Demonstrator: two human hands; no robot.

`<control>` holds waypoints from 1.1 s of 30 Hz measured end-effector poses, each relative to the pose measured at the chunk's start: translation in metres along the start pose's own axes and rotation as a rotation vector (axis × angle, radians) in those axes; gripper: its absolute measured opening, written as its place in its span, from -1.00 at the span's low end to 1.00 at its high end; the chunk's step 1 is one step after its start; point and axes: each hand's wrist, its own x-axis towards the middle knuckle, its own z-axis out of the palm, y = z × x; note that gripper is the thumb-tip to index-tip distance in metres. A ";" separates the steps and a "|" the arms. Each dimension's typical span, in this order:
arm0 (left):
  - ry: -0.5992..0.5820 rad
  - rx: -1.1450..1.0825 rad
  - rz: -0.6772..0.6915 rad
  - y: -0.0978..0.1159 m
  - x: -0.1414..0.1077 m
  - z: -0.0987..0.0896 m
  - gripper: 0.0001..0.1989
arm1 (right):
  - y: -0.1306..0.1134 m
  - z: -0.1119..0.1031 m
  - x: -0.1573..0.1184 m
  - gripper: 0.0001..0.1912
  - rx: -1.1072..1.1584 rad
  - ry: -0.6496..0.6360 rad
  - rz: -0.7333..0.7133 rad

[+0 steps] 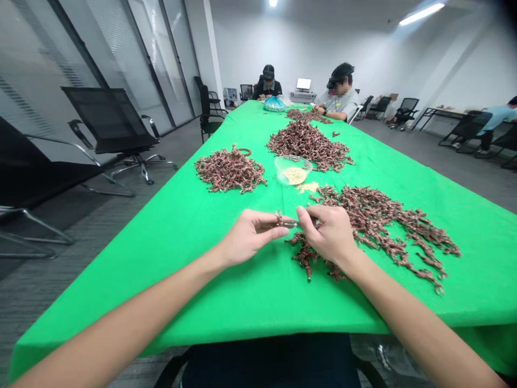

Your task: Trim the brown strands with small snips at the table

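Between the thumb and fingers of my left hand [245, 237] is a small brown figurine [279, 216], perhaps an animal; its shape is too small to make out. My right hand [332, 233] is closed around a thin metal tool [290, 223], whose tip reaches the figurine; I cannot tell its kind. Under and beside my right hand spreads a pile of similar brown figurines [371, 210]. Just beyond my hands stands a clear plastic bowl [278, 171] with small pale yellow bits [294, 175] in it. More pale bits lie on the cloth beside it.
A green cloth [202, 302] covers the long table. Other figurine piles lie at left [230, 172] and farther back [305, 143], with a brown ring [244, 152] by the left one. A blue bag [274, 104] and two people sit at the far end. Office chairs [109, 121] stand left.
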 end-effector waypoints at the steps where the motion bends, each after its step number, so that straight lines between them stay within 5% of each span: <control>1: -0.003 -0.063 -0.030 -0.001 0.000 0.001 -0.66 | 0.001 0.000 0.000 -0.51 -0.007 0.042 -0.024; 5: -0.007 -0.193 -0.103 -0.003 -0.001 0.003 -0.65 | 0.002 0.000 -0.002 -0.64 -0.043 0.161 -0.111; 15: -0.002 -0.268 -0.128 -0.002 -0.003 0.004 -0.68 | 0.002 -0.002 -0.002 -0.70 -0.231 0.197 -0.271; 33: -0.003 -0.210 -0.088 -0.002 -0.001 0.005 -0.71 | 0.002 0.001 -0.004 -0.61 -0.230 0.196 -0.237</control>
